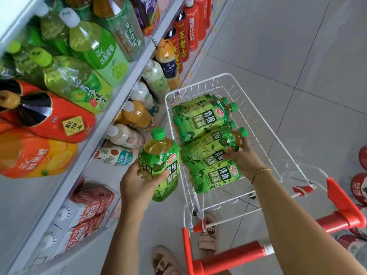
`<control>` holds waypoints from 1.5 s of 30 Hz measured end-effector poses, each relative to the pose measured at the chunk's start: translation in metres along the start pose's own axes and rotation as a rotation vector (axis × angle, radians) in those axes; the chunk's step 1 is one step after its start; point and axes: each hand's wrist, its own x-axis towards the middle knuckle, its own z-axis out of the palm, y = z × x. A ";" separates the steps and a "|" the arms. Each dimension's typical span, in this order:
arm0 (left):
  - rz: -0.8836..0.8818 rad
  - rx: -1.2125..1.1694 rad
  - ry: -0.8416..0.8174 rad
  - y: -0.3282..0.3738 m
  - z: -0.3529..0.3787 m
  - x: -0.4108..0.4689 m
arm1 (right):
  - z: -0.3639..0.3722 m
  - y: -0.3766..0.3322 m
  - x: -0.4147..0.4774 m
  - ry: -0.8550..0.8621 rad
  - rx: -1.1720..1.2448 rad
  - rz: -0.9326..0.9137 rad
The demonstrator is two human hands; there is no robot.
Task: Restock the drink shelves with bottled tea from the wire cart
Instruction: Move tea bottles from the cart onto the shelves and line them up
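My left hand [137, 185] grips a green-labelled bottle of tea [160, 161] upright, just left of the white wire cart [258, 135] and in front of the lower shelves. Inside the cart lie several more green tea bottles [200, 118] on their sides. My right hand [244, 157] reaches into the cart, its fingers curled round one lying tea bottle [210, 147] near its neck.
Drink shelves [119, 90] run along the left, packed with green, orange, red and white bottles. Red cartons [89, 207] sit on the lowest shelf. The cart's red handle [327, 221] is near me. Red packs [359, 185] lie on the tiled floor at right.
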 end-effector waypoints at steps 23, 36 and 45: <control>0.073 -0.400 0.246 -0.018 -0.062 -0.081 | 0.095 -0.019 -0.126 0.187 -0.773 -0.725; 0.343 -0.310 0.590 -0.090 -0.220 -0.124 | 0.247 0.027 -0.230 -0.223 -0.324 -1.078; 0.526 -0.241 1.010 -0.166 -0.248 -0.076 | 0.366 0.094 -0.194 -0.431 -0.202 -1.145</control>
